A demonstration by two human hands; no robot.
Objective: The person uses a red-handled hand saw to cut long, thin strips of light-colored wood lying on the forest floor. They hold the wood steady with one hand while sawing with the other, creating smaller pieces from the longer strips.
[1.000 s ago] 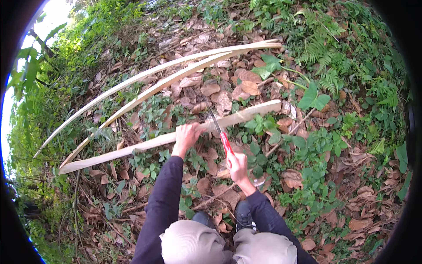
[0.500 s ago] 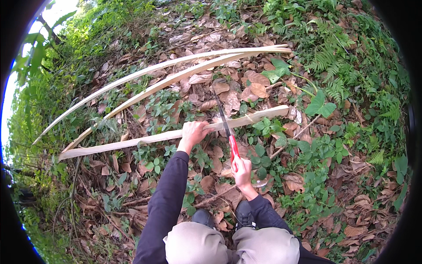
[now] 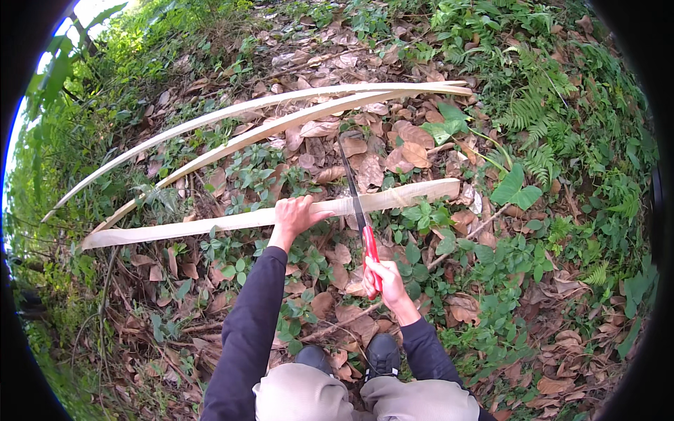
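My left hand [image 3: 295, 217] grips a long, pale wooden strip [image 3: 175, 229] near its middle, thumb lying along the near edge. The strip runs from the left to the right, just above the leafy ground. In my right hand [image 3: 387, 282] is a handsaw [image 3: 357, 198], fingers wrapped round its red handle. Its dark, narrow blade points away from me and crosses over the strip just right of my left hand. Whether the teeth have cut into the wood, I cannot tell. Beyond lie two more pale strips [image 3: 263, 130], curving in the view and meeting at their right ends.
Dry brown leaves [image 3: 368, 168] and low green plants [image 3: 495, 302] cover the ground. A thin stick [image 3: 467, 241] lies to the right, near a broad green leaf [image 3: 516, 189]. Ferns [image 3: 537, 116] grow at the far right. My shoes [image 3: 382, 356] are close below the saw.
The strip has tilted so more of its broad face shows. Relative to the strip, the saw has drawn back slightly toward me. Both hands keep their grips, and the view has shifted a little.
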